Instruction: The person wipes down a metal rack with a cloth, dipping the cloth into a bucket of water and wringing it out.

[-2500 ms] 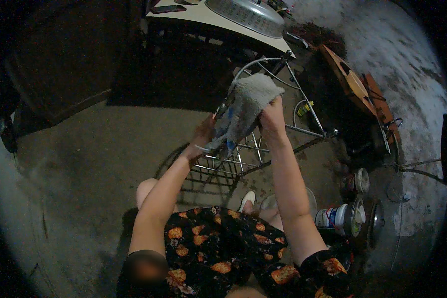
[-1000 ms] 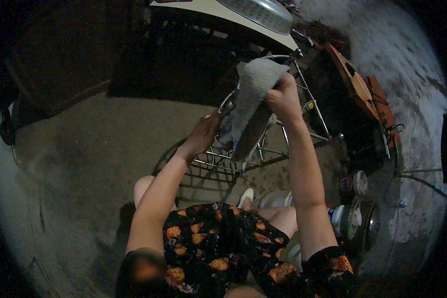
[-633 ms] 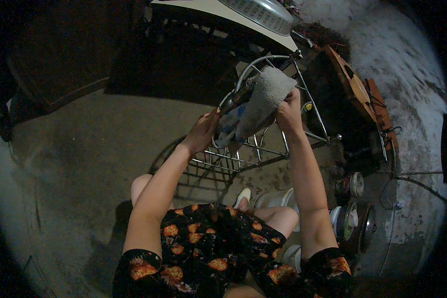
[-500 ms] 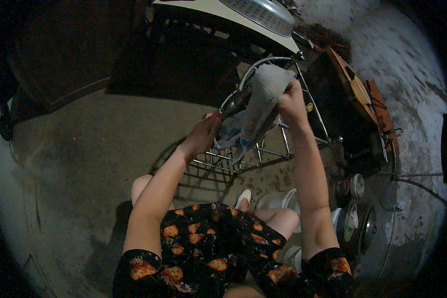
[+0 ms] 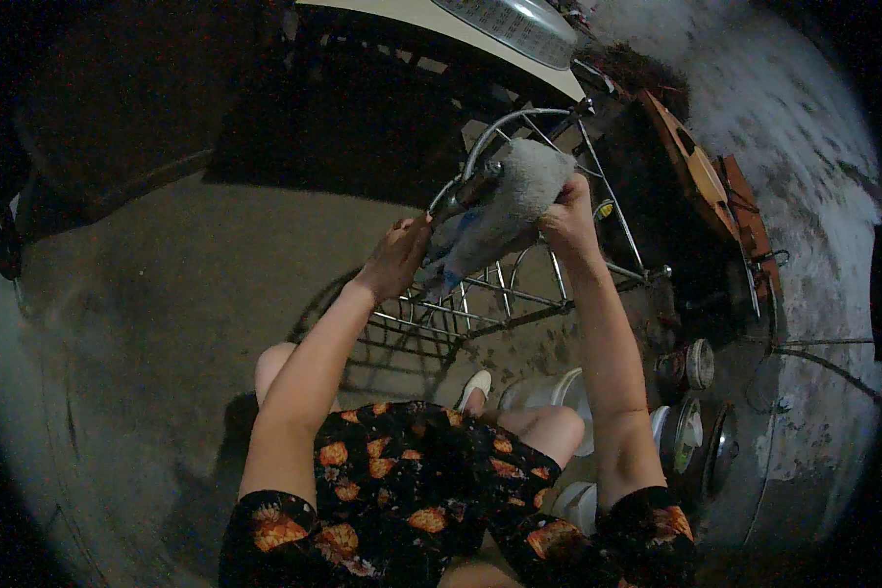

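A chrome wire rack of curved tubes and thin bars is tilted in front of me. My left hand grips its left side by the curved rim, though the fingertips are partly hidden behind it. A greyish-white cloth with a fuzzy surface and some bluish patches drapes over the rack's upper part. Bunched in my closed right hand is the right edge of this cloth. A thick dark-silver tube end sticks out beside the cloth.
Beyond the rack stands a pale-topped table with a shiny, see-through lid or tray. Lidded pots and white containers sit on the floor at right. Wooden boards lean near the stained wall.
My right hand has come down slightly with the cloth, whose loose lower part has drawn in. More of the tube end shows. My left hand stays on the rim.
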A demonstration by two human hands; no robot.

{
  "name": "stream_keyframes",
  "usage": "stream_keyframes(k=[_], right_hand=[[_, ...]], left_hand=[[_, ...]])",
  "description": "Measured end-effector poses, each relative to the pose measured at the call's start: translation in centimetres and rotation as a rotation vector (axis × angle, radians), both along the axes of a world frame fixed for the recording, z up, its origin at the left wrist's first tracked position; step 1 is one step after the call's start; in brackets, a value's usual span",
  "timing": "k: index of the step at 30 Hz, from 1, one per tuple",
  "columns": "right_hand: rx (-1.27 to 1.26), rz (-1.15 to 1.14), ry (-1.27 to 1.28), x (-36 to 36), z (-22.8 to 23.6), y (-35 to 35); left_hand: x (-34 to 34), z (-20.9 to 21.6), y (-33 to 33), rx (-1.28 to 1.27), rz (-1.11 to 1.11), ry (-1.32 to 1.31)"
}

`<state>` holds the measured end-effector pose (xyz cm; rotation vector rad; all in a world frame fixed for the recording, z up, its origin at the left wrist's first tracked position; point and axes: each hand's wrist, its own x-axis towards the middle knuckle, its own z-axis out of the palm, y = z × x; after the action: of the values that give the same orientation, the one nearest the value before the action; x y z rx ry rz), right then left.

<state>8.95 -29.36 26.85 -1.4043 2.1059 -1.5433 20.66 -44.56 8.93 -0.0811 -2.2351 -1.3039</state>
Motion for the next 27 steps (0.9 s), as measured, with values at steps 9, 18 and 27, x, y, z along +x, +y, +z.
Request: stream_keyframes(k=[9,18,27], right_hand=[[0.018,-0.078,0.124,1.9,2.7,-2.5],[0.175,-0.055,0.078,2.1,5.1,-3.9],[0.090,-0.010,0.021,1.0,2.9,-2.4]], left_hand=[[0.8,0.8,0.8,-0.002,0.104,0.076],[1.0,1.7,0.4,-0.101,0.118,0.095],[1.1,2.4,0.0,0.072,0.021,-0.086]])
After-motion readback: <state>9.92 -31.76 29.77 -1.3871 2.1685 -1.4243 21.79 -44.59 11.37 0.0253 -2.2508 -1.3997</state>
